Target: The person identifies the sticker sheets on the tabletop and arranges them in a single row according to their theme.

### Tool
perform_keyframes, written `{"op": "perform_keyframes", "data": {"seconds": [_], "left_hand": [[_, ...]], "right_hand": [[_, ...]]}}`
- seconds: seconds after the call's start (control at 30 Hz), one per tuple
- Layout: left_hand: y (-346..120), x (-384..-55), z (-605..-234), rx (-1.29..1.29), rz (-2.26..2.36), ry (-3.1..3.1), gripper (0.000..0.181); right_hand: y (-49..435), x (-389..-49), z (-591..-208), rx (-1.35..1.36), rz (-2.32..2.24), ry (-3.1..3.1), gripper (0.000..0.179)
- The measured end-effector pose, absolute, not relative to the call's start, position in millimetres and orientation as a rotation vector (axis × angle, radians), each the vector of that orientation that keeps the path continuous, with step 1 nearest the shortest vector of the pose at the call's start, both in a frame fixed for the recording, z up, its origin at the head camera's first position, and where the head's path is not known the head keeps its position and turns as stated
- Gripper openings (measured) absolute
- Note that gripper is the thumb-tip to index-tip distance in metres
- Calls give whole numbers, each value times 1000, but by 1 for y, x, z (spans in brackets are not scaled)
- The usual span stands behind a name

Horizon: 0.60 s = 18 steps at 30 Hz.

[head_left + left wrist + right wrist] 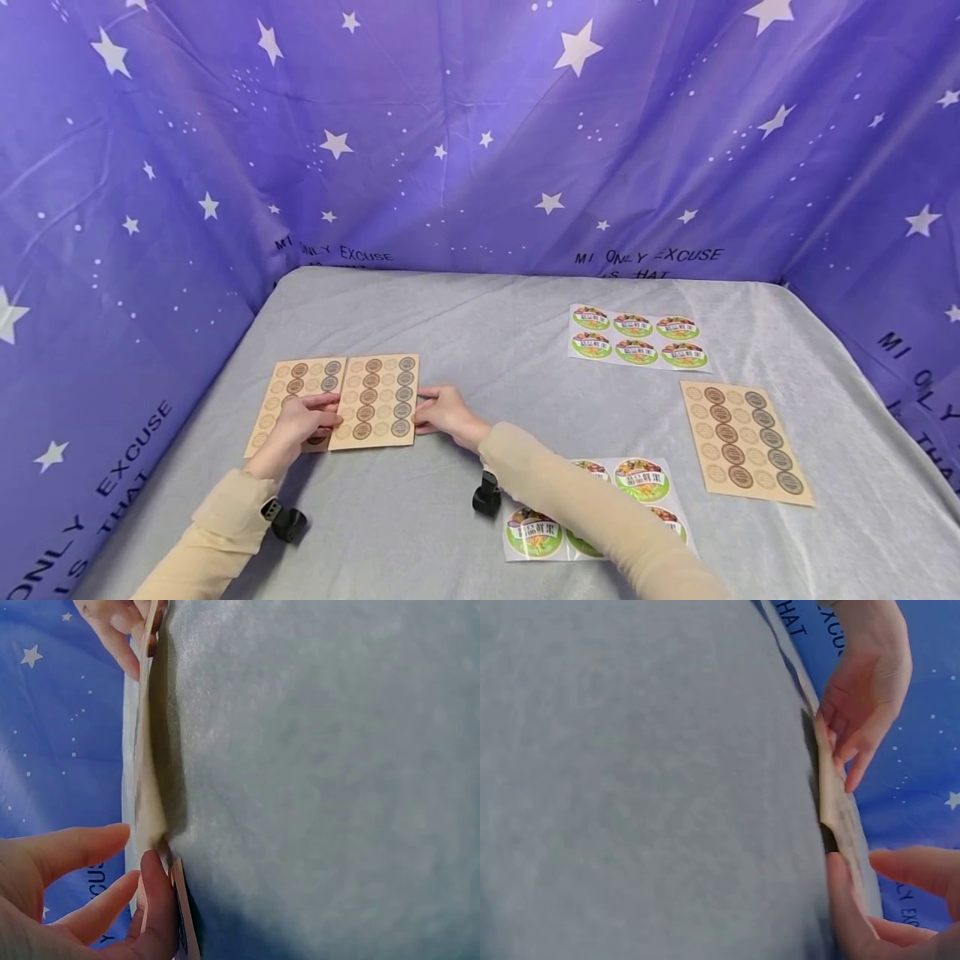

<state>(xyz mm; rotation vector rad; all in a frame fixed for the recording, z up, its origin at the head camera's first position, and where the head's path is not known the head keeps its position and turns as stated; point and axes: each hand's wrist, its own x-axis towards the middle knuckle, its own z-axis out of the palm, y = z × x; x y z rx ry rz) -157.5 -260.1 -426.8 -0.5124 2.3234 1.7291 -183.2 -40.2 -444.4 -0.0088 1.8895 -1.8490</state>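
Observation:
A kraft-brown sticker sheet [384, 408] with columns of round stickers is held between the two hands, its right part slightly above the cloth. At its right edge, the right hand [447, 414] pinches it between thumb and fingers. The left hand [298, 423] holds its left edge, reaching across a second brown sticker sheet [272, 392] that lies at the left and is partly covered by that hand. In the left wrist view the held sheet [154, 795] is seen edge-on, bowed, with a shadow below. The right wrist view shows its edge [826, 787] too.
A third brown sticker sheet [742, 442] lies at the right of the grey cloth-covered table [465, 325]. One white sheet of fruit stickers [637, 337] lies at the back right; another [517, 546] is partly under the right forearm. Purple star-patterned curtains [480, 133] enclose the table.

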Motion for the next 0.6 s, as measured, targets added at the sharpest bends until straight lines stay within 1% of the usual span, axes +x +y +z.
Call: {"op": "perform_keyframes", "data": {"seconds": [0.3, 0.43, 0.6], "left_hand": [[-262, -156, -428, -506, 1711, 2362, 49], [-264, -158, -433, -478, 1724, 2380, 48], [-265, -158, -436, -401, 1729, 2374, 48]], "right_hand": [[-24, -183, -437, -180, -1732, 1902, 46], [-14, -184, -435, -254, -1717, 1872, 40], [-1, -187, -427, -331, -1702, 1844, 38]]}}
